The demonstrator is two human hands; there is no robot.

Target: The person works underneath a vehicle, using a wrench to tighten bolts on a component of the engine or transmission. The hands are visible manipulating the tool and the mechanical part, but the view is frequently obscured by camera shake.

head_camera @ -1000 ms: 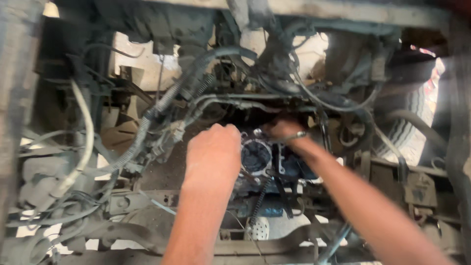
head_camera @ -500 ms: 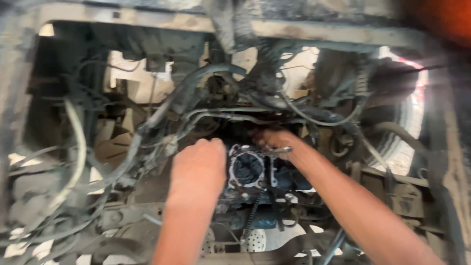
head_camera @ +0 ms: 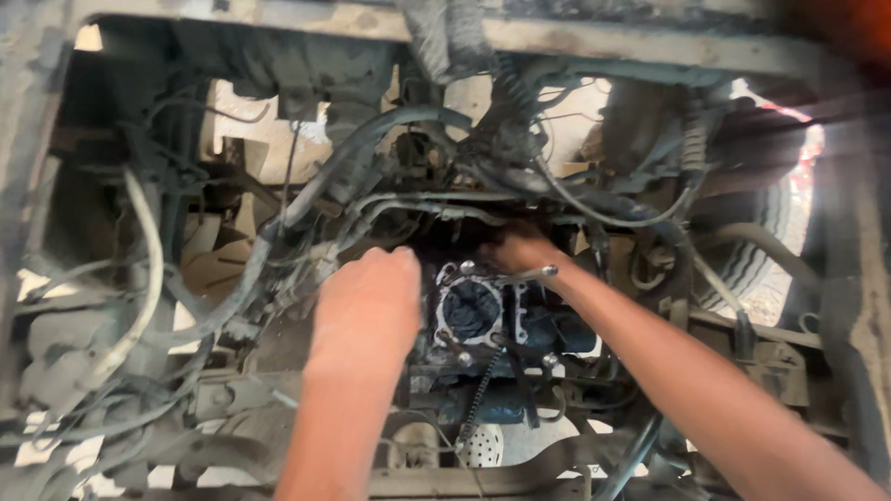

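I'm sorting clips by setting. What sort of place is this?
Probably a vehicle repair spot: the view looks into a truck's open engine bay. Grimy hoses, a tyre and an engine part with a round opening lie between the left hand and right hand.

a vehicle repair spot, seen down into an open engine bay: a grimy engine block (head_camera: 473,311) with an open round bore, dusty hoses (head_camera: 371,158) and wire bundles (head_camera: 111,306), a rusty frame rail (head_camera: 278,19), a tyre (head_camera: 752,260), and sunlit bare ground (head_camera: 251,130) showing underneath.
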